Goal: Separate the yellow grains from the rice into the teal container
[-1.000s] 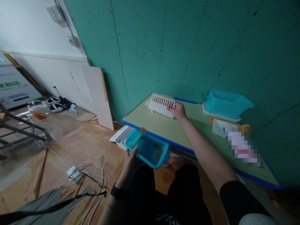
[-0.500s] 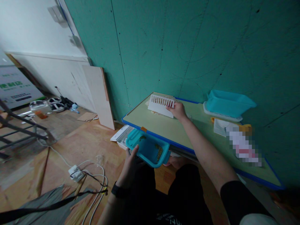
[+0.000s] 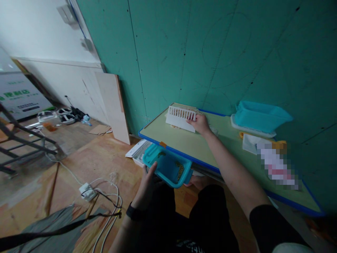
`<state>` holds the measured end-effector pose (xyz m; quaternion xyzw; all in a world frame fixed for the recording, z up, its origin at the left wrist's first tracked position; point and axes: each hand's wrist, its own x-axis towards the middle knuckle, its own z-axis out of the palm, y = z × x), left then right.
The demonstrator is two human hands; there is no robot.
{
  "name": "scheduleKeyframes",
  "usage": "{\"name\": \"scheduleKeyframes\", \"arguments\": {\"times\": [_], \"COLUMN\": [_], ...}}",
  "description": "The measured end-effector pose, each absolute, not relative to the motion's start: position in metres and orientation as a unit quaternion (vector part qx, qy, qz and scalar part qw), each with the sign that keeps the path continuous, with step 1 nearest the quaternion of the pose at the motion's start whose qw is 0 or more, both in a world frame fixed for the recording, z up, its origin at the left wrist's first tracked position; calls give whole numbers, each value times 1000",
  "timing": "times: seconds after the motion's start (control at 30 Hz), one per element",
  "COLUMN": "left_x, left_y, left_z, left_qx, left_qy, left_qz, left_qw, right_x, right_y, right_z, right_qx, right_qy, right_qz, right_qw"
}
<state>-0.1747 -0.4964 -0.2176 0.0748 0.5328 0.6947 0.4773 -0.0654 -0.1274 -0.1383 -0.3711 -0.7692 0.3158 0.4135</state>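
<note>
A blue plastic container (image 3: 168, 165) with small greenish grains in it is gripped at its near left rim by my left hand (image 3: 148, 179), just below the table edge. Between the fingers of my right hand (image 3: 199, 123) is a white slotted scraper (image 3: 180, 119), held tilted over the far left part of the table (image 3: 192, 144). Small pale grains (image 3: 176, 127) lie on the tabletop around and behind the scraper, partly hidden by it.
At the table's right stands a larger blue bin (image 3: 262, 116) on a white lid, with a white container (image 3: 250, 143) in front. An open white box (image 3: 138, 153) sits under the table's left end. Cables and a power strip (image 3: 87, 191) lie on the floor at left.
The view has shifted slightly, moving the scene a little to the right. Both hands keep the same holds, and the scraper and container stay nearly in place.
</note>
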Motion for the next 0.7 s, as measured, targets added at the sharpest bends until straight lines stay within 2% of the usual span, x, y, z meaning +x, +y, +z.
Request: {"name": "scheduleKeyframes", "arguments": {"times": [0.2, 0.43, 0.7], "left_x": [-189, -190, -189], "left_y": [-485, -486, -485], "left_z": [-234, -235, -238], "left_qx": [38, 36, 36], "left_qy": [558, 552, 553], "left_qz": [673, 675, 676], "left_qw": [484, 488, 486], "right_x": [-68, -72, -77], "right_y": [-131, -138, -146], "right_z": [-137, -133, -128], "right_qx": [-360, -344, -357], "right_qy": [-766, -758, -761], "right_qz": [327, 337, 339], "right_qw": [420, 440, 423]}}
